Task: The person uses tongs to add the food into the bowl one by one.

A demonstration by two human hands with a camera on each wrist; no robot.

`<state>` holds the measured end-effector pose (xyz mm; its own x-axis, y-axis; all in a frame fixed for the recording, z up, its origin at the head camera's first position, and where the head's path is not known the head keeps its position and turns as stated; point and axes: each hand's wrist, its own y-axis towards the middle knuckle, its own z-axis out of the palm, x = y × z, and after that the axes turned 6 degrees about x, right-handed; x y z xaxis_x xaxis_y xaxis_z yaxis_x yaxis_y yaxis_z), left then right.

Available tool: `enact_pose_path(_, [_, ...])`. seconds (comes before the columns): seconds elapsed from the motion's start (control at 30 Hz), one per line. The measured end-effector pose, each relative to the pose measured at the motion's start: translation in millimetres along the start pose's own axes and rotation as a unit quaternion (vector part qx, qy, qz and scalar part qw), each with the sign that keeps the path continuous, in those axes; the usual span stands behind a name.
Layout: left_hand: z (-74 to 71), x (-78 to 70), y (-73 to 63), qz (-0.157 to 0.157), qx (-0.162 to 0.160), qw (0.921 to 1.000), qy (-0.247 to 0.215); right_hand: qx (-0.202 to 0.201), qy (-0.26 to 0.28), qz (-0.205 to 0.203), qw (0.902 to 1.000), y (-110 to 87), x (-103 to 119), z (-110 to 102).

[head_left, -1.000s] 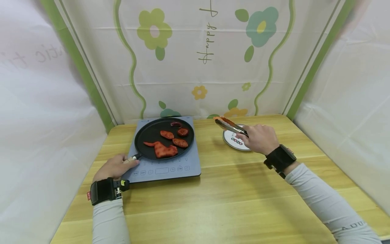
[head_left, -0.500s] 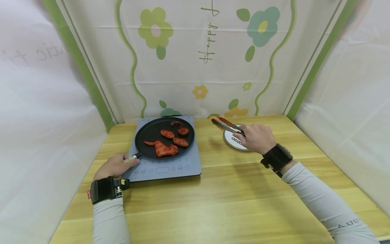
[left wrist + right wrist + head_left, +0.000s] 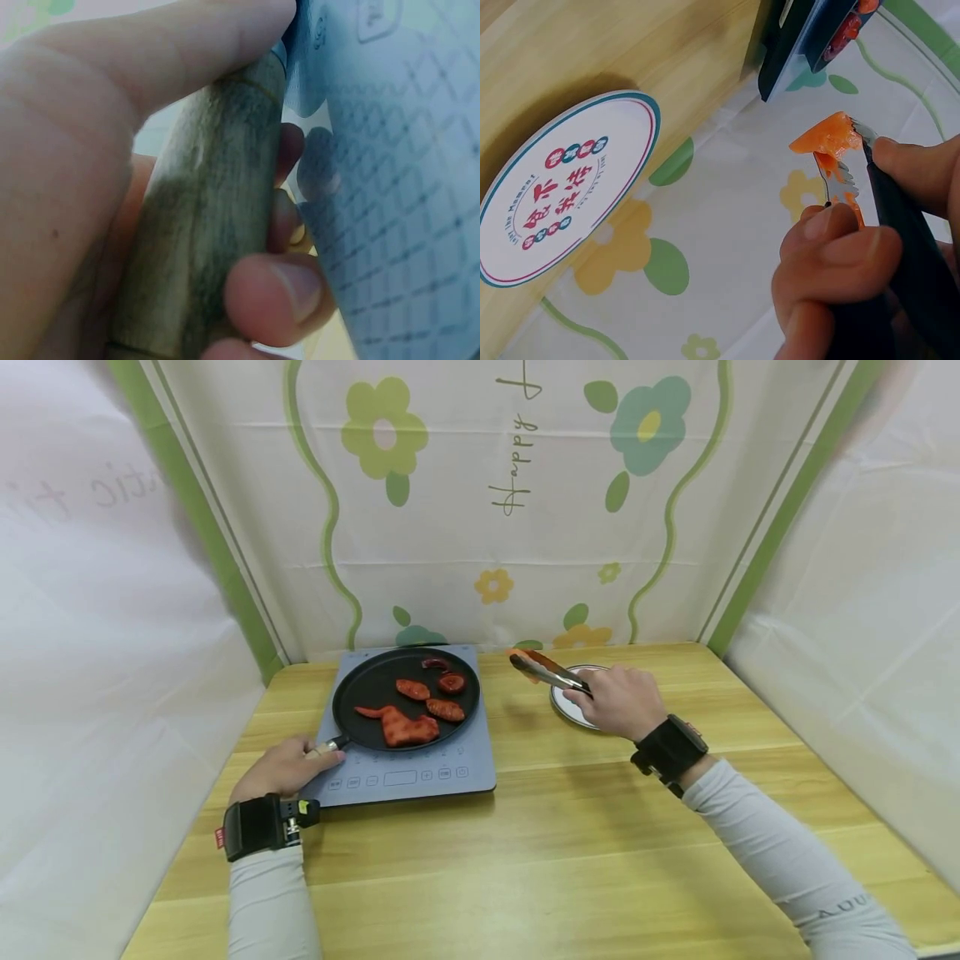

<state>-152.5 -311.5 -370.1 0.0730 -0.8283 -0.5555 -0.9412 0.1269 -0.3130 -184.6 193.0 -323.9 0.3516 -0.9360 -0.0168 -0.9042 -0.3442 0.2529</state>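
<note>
My left hand (image 3: pixel 279 770) grips the wooden handle (image 3: pixel 202 202) of a flat black frying pan (image 3: pixel 363 685), its fingers curled round it. In the pan lie a red chicken wing (image 3: pixel 405 727), two oval reddish pieces (image 3: pixel 412 690), a round red piece (image 3: pixel 452 683) and a dark curved one (image 3: pixel 433 664). My right hand (image 3: pixel 621 700) holds metal tongs (image 3: pixel 553 674) that point left, above the table. Their toothed tips pinch an orange piece of food (image 3: pixel 825 136), clearest in the right wrist view. Partly behind that hand is a white printed plate (image 3: pixel 611 217).
The pan stands on a grey-blue induction cooktop (image 3: pixel 420 783) at the left of the wooden table (image 3: pixel 570 868). A white flowered curtain (image 3: pixel 450 527) hangs behind the table's far edge, and white sheets (image 3: pixel 862 610) enclose both sides.
My right hand has moved slightly left, carrying the tongs and orange piece away from the plate and nearer the pan. The left hand and pan stay where they were.
</note>
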Motion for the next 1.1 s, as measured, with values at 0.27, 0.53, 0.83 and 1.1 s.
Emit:
enact_pose_path(0.27, [0.5,-1.9,0.0,0.001,-0.001,1.0000,0.004,0.003,-0.003,-0.004,1.0000,4.0,6.0,2.4])
enact_pose_path(0.53, [-0.7,-3.1,-1.8,-0.002,-0.003,0.9999,0.009,0.005,0.007,-0.007,0.9999,8.0,12.7,3.0])
enact_pose_path(0.83, [-0.8,-2.9,-2.5,-0.005,-0.005,0.9999,0.010,-0.009,-0.006,-0.025,0.9996,12.9,21.4,3.3])
enact_pose_path(1.1, [-0.9,-2.2,-0.8,-0.007,-0.003,0.9999,0.009,-0.005,0.008,-0.029,0.9995,17.9,28.5,6.9])
